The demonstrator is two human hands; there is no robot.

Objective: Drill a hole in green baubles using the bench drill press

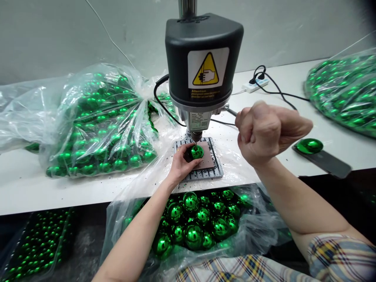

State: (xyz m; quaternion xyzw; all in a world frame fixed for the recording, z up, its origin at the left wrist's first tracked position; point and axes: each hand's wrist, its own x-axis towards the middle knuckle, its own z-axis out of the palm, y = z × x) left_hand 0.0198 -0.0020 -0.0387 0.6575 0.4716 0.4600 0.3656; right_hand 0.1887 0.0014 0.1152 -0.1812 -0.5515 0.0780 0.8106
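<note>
Nearest, loose green balls are lying heaped in an open plastic bag below the edge of the bench; their mirror gloss is suggesting thin, hard, light shells that would probably be rolling easily and denting or cracking under a hard squeeze. Beyond them, the left hand is curving partly open around one green ball, thumb on the near side and fingers around the left and far side, steadying it on the pinkish pad over the slotted metal base. That shell is likely feeling slick, so a light, even hold around its widest part is looking safest, with the fingertips staying low and away from the drill bit. The bit is pointing down at the ball's top; whether it is entering the shell, I cannot tell. To the right and higher, the right hand is closing into a fist around the end of the metal lever, which is hiding inside the grip. The lever is appearing stiff and is probably calling for a firm hold and a smooth, gentle pull, since a jerk could be skidding or splitting the ball beneath the black drill head.
</note>
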